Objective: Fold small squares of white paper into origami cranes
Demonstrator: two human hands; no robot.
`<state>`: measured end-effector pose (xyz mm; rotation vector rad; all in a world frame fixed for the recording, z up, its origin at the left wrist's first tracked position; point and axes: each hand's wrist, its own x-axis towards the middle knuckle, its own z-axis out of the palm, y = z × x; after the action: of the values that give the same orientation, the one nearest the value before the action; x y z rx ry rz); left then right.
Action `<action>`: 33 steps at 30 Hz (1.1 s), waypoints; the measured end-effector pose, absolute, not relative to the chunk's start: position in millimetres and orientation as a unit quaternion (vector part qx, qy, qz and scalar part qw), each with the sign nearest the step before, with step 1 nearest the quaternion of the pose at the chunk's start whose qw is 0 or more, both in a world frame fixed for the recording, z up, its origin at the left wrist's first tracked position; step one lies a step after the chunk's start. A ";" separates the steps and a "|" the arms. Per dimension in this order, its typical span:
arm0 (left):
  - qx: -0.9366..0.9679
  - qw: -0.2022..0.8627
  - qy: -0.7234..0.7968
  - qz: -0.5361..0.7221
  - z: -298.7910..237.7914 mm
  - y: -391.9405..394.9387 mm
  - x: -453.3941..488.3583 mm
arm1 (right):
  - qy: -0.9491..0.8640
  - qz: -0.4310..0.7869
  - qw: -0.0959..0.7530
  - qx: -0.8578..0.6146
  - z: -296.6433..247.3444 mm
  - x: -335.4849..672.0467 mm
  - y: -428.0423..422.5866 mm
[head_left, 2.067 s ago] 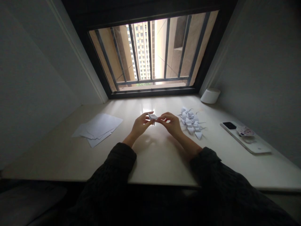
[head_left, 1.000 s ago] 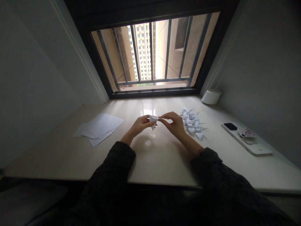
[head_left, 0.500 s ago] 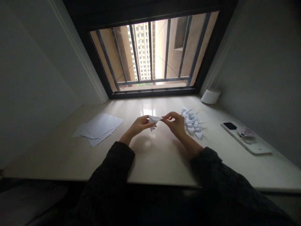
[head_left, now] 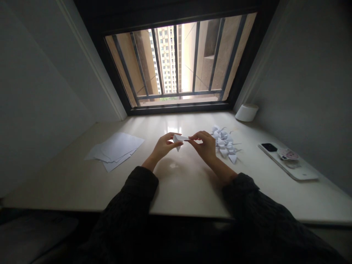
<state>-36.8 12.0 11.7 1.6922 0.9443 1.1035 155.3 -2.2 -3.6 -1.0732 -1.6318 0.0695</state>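
Note:
Above the middle of the pale tabletop (head_left: 181, 190), a small folded piece of white paper (head_left: 178, 139) is held between my two hands. My left hand (head_left: 162, 146) grips its left side, thumb in front and fingers behind. With thumb and fingertips, my right hand (head_left: 204, 144) pinches the narrow point at its right end. A cluster of several folded white paper figures (head_left: 224, 141) with thin pointed ends lies just beyond my right hand.
Loose white paper sheets (head_left: 121, 146) lie overlapped at the left. On the right are a white phone (head_left: 291, 165) with a sticker-like grip and, by the wall, a white cylindrical object (head_left: 246, 112). A barred window (head_left: 178, 66) stands behind the table.
The folded paper has turned slightly, and my left thumb and fingers have shifted on it. My right hand stays pinched at the paper's right end.

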 end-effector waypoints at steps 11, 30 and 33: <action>0.702 0.375 0.410 0.446 6.0 16.2 -43.7 | -0.696 0.083 0.566 -0.434 -1.5 154.2 -1.9; 0.729 0.295 0.445 0.429 4.9 15.0 -43.0 | -0.707 0.137 0.554 -0.418 -6.2 149.0 -0.2; 0.724 0.302 0.446 0.431 2.0 16.2 -42.0 | -0.710 0.124 0.557 -0.413 -6.4 148.7 -0.1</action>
<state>-42.0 16.2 2.0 1.9208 1.1817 1.1438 148.7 -0.1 -6.4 -0.9739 -1.6753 0.2924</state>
